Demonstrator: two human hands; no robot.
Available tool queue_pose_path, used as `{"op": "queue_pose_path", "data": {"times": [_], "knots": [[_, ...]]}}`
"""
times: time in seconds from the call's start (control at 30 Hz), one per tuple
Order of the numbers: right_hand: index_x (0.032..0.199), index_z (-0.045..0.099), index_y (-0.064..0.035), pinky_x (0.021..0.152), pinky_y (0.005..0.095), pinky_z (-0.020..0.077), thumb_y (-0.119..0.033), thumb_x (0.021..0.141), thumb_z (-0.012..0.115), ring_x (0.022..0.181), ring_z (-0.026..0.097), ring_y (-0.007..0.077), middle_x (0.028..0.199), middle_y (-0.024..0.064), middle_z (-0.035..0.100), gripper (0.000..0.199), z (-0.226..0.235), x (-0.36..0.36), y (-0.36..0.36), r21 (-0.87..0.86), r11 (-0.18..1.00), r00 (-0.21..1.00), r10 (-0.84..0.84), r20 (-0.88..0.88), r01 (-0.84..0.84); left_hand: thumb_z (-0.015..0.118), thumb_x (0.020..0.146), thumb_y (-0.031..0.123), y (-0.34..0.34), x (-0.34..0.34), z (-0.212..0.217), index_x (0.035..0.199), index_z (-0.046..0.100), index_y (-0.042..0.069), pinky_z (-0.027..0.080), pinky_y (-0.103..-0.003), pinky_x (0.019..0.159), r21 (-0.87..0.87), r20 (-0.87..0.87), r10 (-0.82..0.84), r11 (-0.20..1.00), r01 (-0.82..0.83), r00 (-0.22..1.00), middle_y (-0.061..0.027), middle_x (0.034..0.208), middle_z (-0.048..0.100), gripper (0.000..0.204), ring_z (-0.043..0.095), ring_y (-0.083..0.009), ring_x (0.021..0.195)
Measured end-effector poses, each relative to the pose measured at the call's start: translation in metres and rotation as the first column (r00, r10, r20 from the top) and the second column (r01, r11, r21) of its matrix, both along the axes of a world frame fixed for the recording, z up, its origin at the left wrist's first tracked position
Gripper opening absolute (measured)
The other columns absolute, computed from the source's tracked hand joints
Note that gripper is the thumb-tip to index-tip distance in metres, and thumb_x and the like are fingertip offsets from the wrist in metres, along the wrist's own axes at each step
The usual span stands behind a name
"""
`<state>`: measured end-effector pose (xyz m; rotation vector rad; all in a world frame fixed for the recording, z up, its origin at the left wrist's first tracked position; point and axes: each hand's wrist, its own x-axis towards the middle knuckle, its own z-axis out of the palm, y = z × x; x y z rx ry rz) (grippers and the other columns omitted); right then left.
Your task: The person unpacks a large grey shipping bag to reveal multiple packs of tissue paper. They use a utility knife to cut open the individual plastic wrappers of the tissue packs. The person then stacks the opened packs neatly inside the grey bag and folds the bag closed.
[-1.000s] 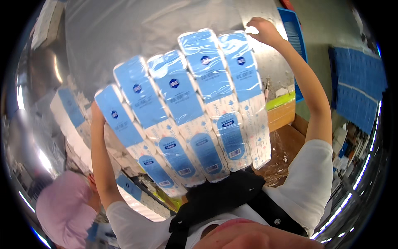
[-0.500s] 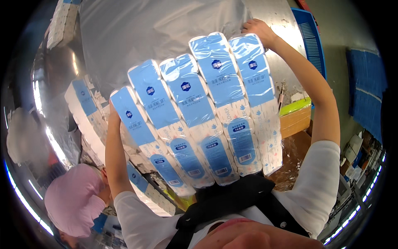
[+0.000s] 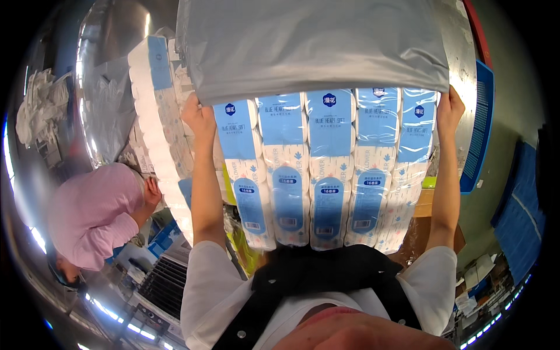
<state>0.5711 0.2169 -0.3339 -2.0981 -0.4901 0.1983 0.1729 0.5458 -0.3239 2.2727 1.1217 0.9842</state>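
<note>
Several long packs of toilet rolls (image 3: 330, 137) in clear, blue and white printed wrap stand side by side against my front. Their far ends are hidden inside a large grey plastic bag (image 3: 315, 52), whose mouth edge lies across them. My left hand (image 3: 200, 118) is closed on the left corner of the bag's mouth, beside the leftmost pack. At the opposite corner my right hand (image 3: 450, 112) grips the edge next to the rightmost pack. The bag is stretched taut between both hands.
Another row of wrapped rolls (image 3: 153, 105) stands at the left on the metal table. Beyond it, a co-worker in a pink top (image 3: 96, 213) bends over. A blue plastic crate (image 3: 482, 128) is at the right. A cardboard box (image 3: 424, 201) sits under my right forearm.
The bag's mouth has come over the far ends of the packs. My left hand moved from the packs' side to the bag's edge; the packs now stand straighter and more even.
</note>
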Motion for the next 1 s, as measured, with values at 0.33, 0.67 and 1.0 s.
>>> {"op": "queue_pose_path", "data": {"times": [0.33,0.67,1.0], "knots": [[0.102,0.063,0.0013,0.067,0.0269,0.0475,-0.009,0.081,0.057,0.076,0.062,0.017,0.084,0.0086,0.066,0.024,-0.092,0.026,-0.031,0.212,0.977,0.963,0.062,-0.262,-0.006,0.062,0.076,0.011,-0.005,-0.016,-0.074,0.088,0.06,-0.001,0.045,-0.028,0.063,-0.647,0.268,0.189,0.762,0.031,0.945,-0.0046,0.08,0.063,0.016,0.056,-0.0128,0.073],[0.101,0.063,-0.002,0.069,0.0327,0.0479,-0.019,0.081,0.055,0.079,0.063,0.0267,0.085,0.0149,0.066,0.027,-0.086,0.055,-0.024,-0.556,0.829,0.963,0.197,0.184,-0.064,0.056,0.078,0.028,-0.008,-0.023,-0.089,0.089,0.059,0.006,0.046,-0.041,0.059,-0.284,-0.431,-0.012,0.951,-0.123,0.902,-0.0189,0.078,0.063,0.024,0.061,-0.0367,0.071],[0.093,0.067,-0.0083,0.075,0.038,0.047,-0.03,0.076,0.055,0.086,0.062,0.0357,0.09,0.02,0.064,0.03,-0.057,-0.002,-0.068,-0.738,0.668,0.984,0.174,0.026,-0.099,0.058,0.077,0.03,-0.088,-0.109,-0.085,0.089,0.06,0.003,0.048,-0.041,0.061,-0.574,-0.303,0.024,0.793,-0.202,0.953,-0.0201,0.073,0.063,0.029,0.062,-0.0365,0.071]]}}
